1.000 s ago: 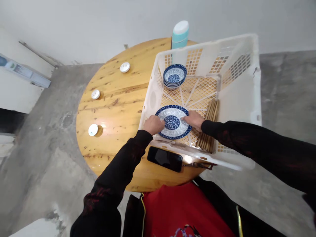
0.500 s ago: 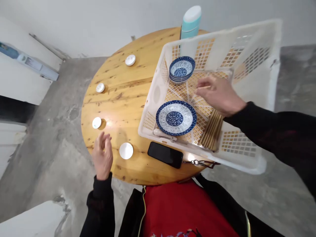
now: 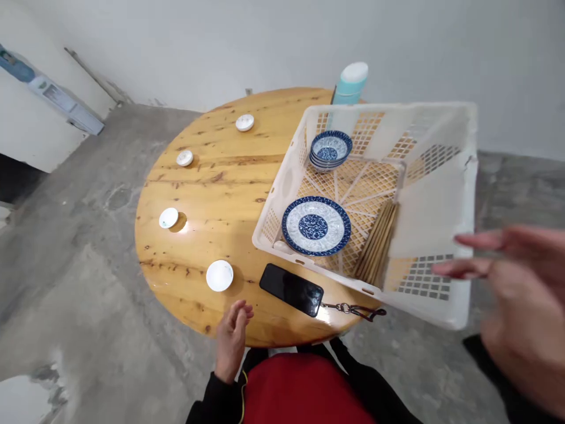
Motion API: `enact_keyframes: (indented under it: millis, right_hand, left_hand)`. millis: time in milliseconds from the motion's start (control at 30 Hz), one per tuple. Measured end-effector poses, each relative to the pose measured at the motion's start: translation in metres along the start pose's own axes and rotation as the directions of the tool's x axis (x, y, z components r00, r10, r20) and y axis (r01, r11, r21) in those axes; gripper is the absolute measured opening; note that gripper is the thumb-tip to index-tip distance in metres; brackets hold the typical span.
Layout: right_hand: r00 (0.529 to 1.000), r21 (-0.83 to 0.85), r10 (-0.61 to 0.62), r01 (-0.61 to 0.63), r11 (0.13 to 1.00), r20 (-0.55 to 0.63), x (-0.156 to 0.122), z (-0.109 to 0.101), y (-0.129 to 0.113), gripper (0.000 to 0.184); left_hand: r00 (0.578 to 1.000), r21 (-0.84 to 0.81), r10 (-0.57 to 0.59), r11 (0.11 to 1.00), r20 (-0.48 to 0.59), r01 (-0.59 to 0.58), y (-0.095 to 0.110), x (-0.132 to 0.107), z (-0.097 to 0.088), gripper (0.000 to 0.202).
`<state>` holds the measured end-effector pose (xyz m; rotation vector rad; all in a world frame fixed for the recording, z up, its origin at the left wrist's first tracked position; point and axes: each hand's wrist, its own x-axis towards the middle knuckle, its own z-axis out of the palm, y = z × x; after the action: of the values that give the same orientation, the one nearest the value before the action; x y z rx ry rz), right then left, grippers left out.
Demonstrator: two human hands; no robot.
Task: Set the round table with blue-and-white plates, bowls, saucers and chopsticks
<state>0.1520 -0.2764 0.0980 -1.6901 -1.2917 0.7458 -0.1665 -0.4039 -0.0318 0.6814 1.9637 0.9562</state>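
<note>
My left hand (image 3: 231,340) hangs at the near edge of the round wooden table (image 3: 220,194), fingers loosely apart and holding nothing. It is just below a small white dish (image 3: 219,275). My right hand (image 3: 512,294) is raised close to the camera at the right, blurred, with fingers stretched out and nothing in them. A white plastic crate (image 3: 436,194) sits on the table's right side. Inside it lie a blue-patterned plate (image 3: 316,225), a stack of small blue bowls (image 3: 331,149) and a bundle of wooden chopsticks (image 3: 377,241).
Three more small white dishes (image 3: 168,218) (image 3: 184,158) (image 3: 244,122) ring the table's left side. A black phone (image 3: 291,289) with a key chain (image 3: 353,309) lies at the near edge. A teal bottle (image 3: 351,82) stands behind the crate. Concrete floor surrounds the table.
Both hands left the plate in the crate. The left hand went to the table's near edge, where a white dish now sits. The right hand drew back out of the crate toward the camera.
</note>
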Motion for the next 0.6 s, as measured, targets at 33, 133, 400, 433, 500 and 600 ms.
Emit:
enact_keyframes:
  millis: [33,133,400,433,500,600]
  right_hand:
    - [0.998,0.042,-0.050,0.051,0.998,-0.032,-0.022,0.007,0.001,0.036]
    - [0.998,0.118,0.013,-0.021,0.993,0.063,-0.093,0.040,0.020,0.035]
    - [0.710,0.202,0.317,-0.542,0.815,0.628,-0.268,0.178,0.063,0.063]
    - [0.666,0.190,0.301,-0.559,0.807,0.683,-0.284,0.193,0.057,0.065]
    - [0.601,0.170,0.250,-0.554,0.815,0.760,-0.312,0.222,0.038,0.067]
    - [0.534,0.163,0.139,-0.479,0.863,0.834,-0.342,0.260,0.007,0.061]
  left_hand:
    - [0.999,0.008,0.024,1.000,0.039,-0.024,-0.002,-0.002,0.003,0.056]
    - [0.987,0.008,0.075,0.997,0.144,-0.077,-0.014,-0.012,-0.006,0.050]
    - [0.996,-0.046,0.087,0.995,0.005,-0.087,-0.099,-0.039,-0.131,0.045]
    - [0.998,-0.061,0.059,0.996,-0.024,-0.060,-0.113,-0.044,-0.150,0.046]
    - [0.996,-0.096,0.000,0.995,-0.086,-0.008,-0.140,-0.054,-0.187,0.049]
    - [0.983,-0.155,-0.067,0.987,-0.173,0.040,-0.172,-0.070,-0.231,0.055]
